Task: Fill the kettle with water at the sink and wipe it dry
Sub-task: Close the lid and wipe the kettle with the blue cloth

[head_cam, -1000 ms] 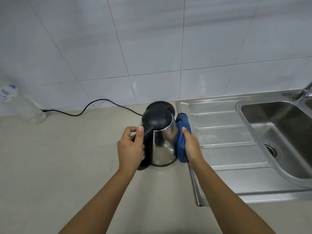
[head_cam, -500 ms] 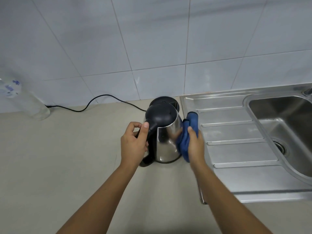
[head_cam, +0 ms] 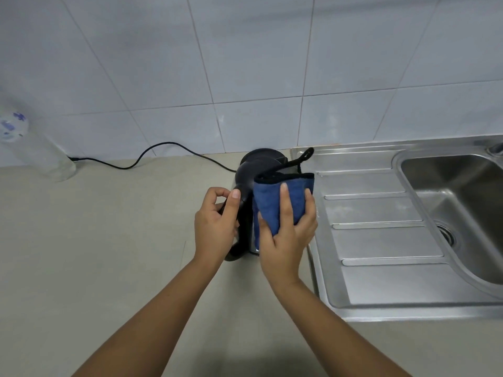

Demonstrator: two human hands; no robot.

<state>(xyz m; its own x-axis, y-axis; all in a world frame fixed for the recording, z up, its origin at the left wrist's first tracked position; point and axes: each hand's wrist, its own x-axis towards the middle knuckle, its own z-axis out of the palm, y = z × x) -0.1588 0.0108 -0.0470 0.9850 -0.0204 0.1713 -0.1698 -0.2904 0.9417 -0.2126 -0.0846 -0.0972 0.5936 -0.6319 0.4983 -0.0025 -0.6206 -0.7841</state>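
A steel kettle (head_cam: 248, 175) with a black lid and black handle stands upright on the beige counter, just left of the sink's drainboard. My left hand (head_cam: 216, 227) is wrapped around the handle, thumb up along it. My right hand (head_cam: 288, 235) presses a folded blue cloth (head_cam: 268, 202) with a black edge and hanging loop flat against the kettle's near side, hiding most of the steel body. The sink (head_cam: 462, 213) lies to the right.
The kettle's black base (head_cam: 265, 156) sits behind it by the wall, its cord (head_cam: 152, 156) running left. A clear plastic bottle (head_cam: 35, 151) stands at the far left. The steel drainboard (head_cam: 381, 240) borders the kettle on the right; the tap (head_cam: 496, 146) shows at the frame edge.
My right hand has swept the blue cloth from the kettle's right side round to its front, now covering most of the body. The left hand keeps its hold on the handle.
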